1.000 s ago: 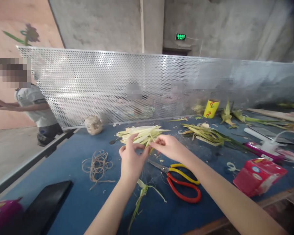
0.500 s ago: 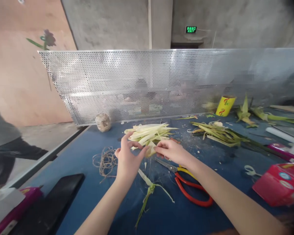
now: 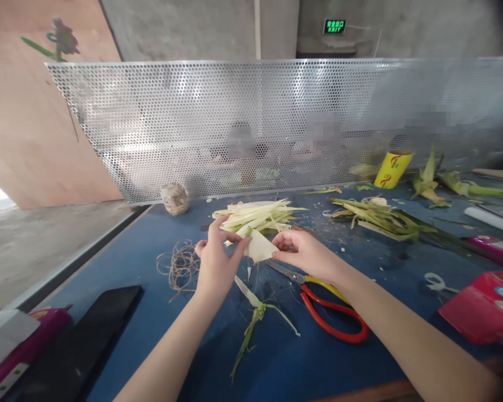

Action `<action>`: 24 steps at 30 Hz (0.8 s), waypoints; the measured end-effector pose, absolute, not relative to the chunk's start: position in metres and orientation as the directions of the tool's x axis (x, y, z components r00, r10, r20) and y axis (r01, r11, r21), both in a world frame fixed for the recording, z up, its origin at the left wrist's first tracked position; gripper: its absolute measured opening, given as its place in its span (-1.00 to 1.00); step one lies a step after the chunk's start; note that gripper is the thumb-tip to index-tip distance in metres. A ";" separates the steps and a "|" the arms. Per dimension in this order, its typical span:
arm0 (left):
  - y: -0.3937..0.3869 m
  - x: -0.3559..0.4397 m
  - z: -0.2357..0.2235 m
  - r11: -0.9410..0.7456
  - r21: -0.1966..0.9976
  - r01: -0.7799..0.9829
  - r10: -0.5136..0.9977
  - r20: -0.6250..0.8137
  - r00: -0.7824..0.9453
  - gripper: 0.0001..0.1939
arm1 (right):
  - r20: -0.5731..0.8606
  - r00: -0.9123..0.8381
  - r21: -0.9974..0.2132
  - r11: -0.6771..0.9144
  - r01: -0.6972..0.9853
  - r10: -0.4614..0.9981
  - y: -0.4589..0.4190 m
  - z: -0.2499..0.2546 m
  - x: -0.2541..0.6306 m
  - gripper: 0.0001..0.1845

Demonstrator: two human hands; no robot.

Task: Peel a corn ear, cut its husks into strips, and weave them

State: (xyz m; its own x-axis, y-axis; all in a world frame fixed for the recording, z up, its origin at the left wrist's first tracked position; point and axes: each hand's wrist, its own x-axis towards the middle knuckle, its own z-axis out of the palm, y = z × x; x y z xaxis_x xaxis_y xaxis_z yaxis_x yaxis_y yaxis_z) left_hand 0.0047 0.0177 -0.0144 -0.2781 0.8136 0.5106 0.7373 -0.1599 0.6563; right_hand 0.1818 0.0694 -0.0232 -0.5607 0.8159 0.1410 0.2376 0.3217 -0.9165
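Between my two hands a pale piece of corn husk (image 3: 260, 247) is spread out flat. My left hand (image 3: 218, 254) pinches its left edge between thumb and finger, the index finger raised. Its right edge is pinched by my right hand (image 3: 299, 251). Just behind lies a pile of pale green husk strips (image 3: 264, 213). Below the hands rests a small green stalk with husk ends (image 3: 257, 312). Scissors (image 3: 331, 307) with red and yellow handles lie partly under my right forearm. Tangled brown twine (image 3: 182, 268) is left of my left hand.
A perforated metal screen (image 3: 159, 123) stands along the table's back edge, with people blurred behind it. At the left are a black phone-like slab (image 3: 96, 329) and a purple tool. A yellow roll (image 3: 393, 169), more husks (image 3: 385, 218) and a red box (image 3: 482, 307) are on the right.
The husk piece is now stretched wider and flatter, with my right hand a little farther right. The view has tilted down slightly, and the person at the far left is out of view.
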 end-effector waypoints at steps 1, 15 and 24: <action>0.019 0.004 -0.015 -0.175 0.724 0.667 0.835 0.468 -0.289 -0.49 | 0.153 -0.562 -0.914 0.333 0.233 0.813 0.070 -0.022 0.182 -0.90; 0.019 -0.001 -0.019 -0.236 0.736 0.634 0.836 0.487 -0.254 -0.30 | 0.096 -0.638 -0.953 0.255 0.162 0.764 0.072 -0.022 0.185 -0.82; 0.019 0.002 -0.025 -0.375 -0.045 0.926 0.703 0.637 0.316 -0.46 | -0.042 -0.526 -0.951 0.127 0.281 0.849 0.073 -0.022 0.180 -0.97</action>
